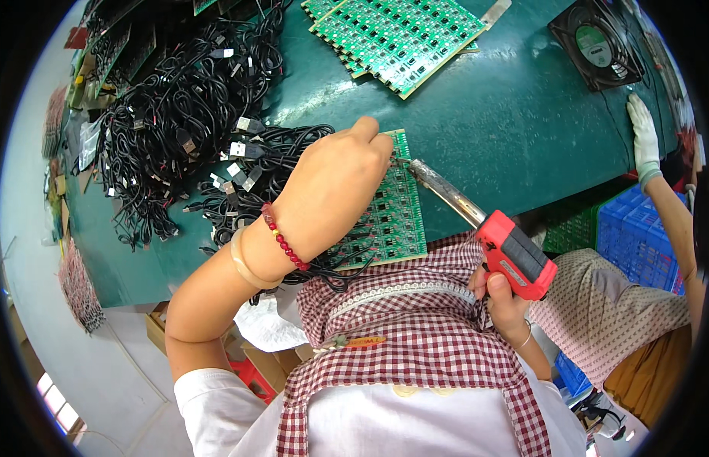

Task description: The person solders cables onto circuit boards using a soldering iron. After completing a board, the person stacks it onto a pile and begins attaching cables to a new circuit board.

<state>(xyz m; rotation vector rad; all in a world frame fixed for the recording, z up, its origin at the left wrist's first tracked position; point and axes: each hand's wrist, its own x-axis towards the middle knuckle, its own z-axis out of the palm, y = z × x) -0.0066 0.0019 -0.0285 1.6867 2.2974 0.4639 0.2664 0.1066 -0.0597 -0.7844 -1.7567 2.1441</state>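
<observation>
Red plastic forms the body of the soldering gun (522,255), clamped in the right hand (505,302) just beyond the near edge of the green surface (507,114). That hand's fingers are wrapped around the handle, partly hidden behind the casing. The gun's metal barrel slants up and to the left, its tip by the right side of a green circuit board panel (404,217); whether the tip touches the panel or anything on it is too small to tell.

The panel lies at the near edge of the surface, its left part covered by the left hand (356,164) and by black leads. The left hand is curled with its back to the camera (its fingertips are out of sight beneath it), so I cannot tell whether they are pinched together or apart, nor what they hold.

A bundle of black cables (290,141) with USB plugs runs under the left wrist, its lower ends hard to separate. Farther left, a larger cable heap (191,114) is tangled and cut off by the upper edge, as is the stack of circuit boards (404,46). At right, a co-worker's gloved hand (644,137) rests near a black fan (597,46).
</observation>
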